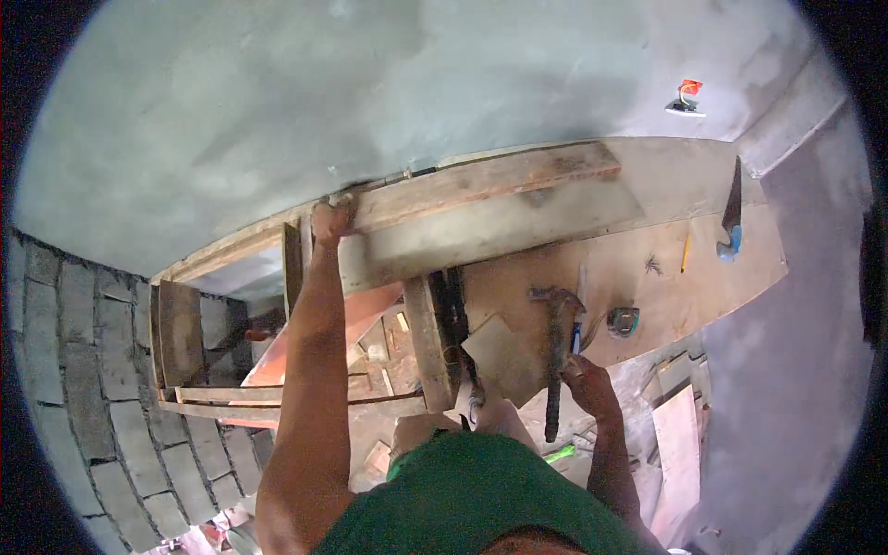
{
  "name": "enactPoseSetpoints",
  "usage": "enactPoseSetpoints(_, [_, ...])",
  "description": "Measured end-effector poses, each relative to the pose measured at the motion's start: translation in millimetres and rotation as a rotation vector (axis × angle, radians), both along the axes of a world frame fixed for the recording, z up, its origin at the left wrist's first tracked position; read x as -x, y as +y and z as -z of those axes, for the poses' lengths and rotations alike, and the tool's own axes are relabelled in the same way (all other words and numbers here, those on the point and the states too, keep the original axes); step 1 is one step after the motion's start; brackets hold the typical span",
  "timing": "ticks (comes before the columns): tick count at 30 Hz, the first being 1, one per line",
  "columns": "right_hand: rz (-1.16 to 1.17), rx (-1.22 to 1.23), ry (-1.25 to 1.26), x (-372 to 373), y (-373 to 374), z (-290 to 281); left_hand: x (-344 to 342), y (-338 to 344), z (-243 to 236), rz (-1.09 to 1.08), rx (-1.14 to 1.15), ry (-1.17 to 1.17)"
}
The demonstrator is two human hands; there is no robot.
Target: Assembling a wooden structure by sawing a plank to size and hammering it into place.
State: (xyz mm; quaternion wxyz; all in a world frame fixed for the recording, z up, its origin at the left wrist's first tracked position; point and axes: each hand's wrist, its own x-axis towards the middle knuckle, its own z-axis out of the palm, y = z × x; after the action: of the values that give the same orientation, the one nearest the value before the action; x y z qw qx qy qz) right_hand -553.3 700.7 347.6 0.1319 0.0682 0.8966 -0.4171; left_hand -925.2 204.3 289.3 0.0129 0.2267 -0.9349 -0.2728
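Note:
My left hand (335,220) is closed around the left part of a long wooden plank (490,183) that lies against the wall. My right hand (590,387) is at the near edge of the board, its fingers curled beside the handle of a claw hammer (554,370). The hammer's head points away from me and its handle end sticks out past the board edge. A blue-handled tool (577,335) with a pale blade meets the same fingers. Which of the two the fingers grip is not clear. A tape measure (622,321) lies to the right.
A handsaw (731,217), a yellow pencil (685,252) and a small pile of nails (653,265) lie on the plywood board (740,287). An open wooden frame (222,393) stands at left beside a block wall (102,379). Wires (686,98) poke from the plastered wall.

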Motion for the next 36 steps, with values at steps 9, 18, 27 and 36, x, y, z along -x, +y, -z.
enactPoseSetpoints(9, [-0.272, -0.235, 0.154, 1.2, 16.2, 30.6, 14.2, 147.7, -29.1, 0.976, 0.284, 0.109])
enactPoseSetpoints(18, [-0.216, -0.258, 0.336, 43.8, 58.7, 18.4, -48.1, 131.2, -75.1, 0.896, 0.29, -0.055])
enactPoseSetpoints(27, [-0.235, -0.486, 0.812, 188.6, -18.5, -128.6, -207.6, 67.4, -179.9, 0.847, 0.486, 0.387])
enactPoseSetpoints(36, [-0.805, -0.424, 0.135, 138.9, -228.4, -193.4, -356.0, -128.4, -241.9, 0.881, 0.702, 0.563])
